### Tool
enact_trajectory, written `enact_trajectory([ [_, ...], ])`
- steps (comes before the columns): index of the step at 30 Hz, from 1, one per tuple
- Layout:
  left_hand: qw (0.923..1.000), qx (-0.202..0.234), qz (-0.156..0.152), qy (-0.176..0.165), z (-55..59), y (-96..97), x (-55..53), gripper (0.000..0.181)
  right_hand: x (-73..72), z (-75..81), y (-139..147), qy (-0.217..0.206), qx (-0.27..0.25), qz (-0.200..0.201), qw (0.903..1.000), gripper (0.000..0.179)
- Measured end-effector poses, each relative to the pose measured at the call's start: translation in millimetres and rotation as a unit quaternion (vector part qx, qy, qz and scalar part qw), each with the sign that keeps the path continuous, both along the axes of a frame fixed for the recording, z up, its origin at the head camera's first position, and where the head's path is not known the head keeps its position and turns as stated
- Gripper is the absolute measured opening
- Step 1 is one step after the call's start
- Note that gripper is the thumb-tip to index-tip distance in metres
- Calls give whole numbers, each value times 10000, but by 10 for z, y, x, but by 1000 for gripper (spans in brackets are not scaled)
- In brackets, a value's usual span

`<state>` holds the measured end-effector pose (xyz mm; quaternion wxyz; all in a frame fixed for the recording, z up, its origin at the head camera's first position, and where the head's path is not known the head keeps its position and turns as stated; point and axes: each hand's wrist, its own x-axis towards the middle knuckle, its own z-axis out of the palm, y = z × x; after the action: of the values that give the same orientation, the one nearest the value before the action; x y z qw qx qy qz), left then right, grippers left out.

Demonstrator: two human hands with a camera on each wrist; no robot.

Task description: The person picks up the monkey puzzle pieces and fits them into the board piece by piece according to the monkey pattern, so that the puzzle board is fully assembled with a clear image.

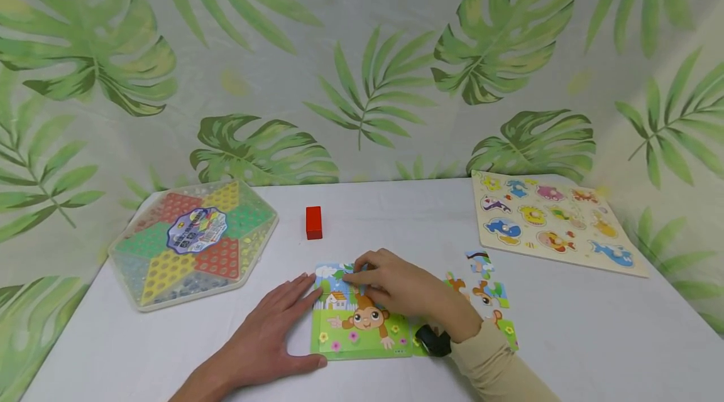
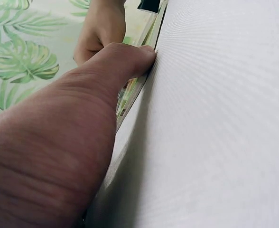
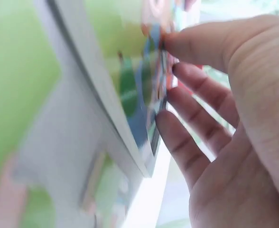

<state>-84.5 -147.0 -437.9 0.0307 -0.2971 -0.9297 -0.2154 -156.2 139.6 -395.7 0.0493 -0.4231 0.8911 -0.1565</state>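
A jigsaw puzzle board (image 1: 362, 350) with a monkey, a small house and flowers lies on the white table. My left hand (image 1: 271, 333) lies along its left side, fingers extended at the upper left edge and thumb by the lower left corner. In the left wrist view the thumb (image 2: 134, 59) touches the board's edge. My right hand (image 1: 396, 282) is over the upper part of the puzzle. In the right wrist view its thumb and fingertips pinch a puzzle piece (image 3: 153, 128) with a slightly raised edge; the fingers partly hide it.
Several loose puzzle pieces (image 1: 486, 301) lie right of the board, partly behind the right wrist. A red block (image 1: 313, 223) stands behind the puzzle. A hexagonal Chinese checkers board (image 1: 192, 245) lies at left, a wooden sea-animal peg puzzle (image 1: 551, 220) at back right. A leaf-patterned curtain (image 1: 384, 75) hangs behind.
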Motion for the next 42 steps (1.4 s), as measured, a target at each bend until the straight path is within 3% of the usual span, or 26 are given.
enact_trajectory([
  [4, 10000, -35, -6, 10, -2, -3, 2, 99, -20, 29, 41, -327, -131, -5, 9994, 46],
  [12, 9999, -46, -34, 116, -2, 0, -8, 98, -46, 164, 146, -530, -197, -265, 9980, 50],
  [18, 9998, -63, 11, 172, -5, -7, 2, 98, -50, 335, 284, -218, -330, -629, 9972, 55],
  [27, 9999, -9, -19, 153, 11, -8, 8, 97, -41, 547, 464, 239, -834, -787, 9931, 62],
  [34, 9999, -7, -5, 100, -4, -21, 2, 97, 4, 648, 639, 160, -945, -681, 9931, 60],
  [42, 9999, 79, -68, 71, 14, -32, -8, 96, 65, 642, 983, 135, -1038, -890, 9905, 57],
])
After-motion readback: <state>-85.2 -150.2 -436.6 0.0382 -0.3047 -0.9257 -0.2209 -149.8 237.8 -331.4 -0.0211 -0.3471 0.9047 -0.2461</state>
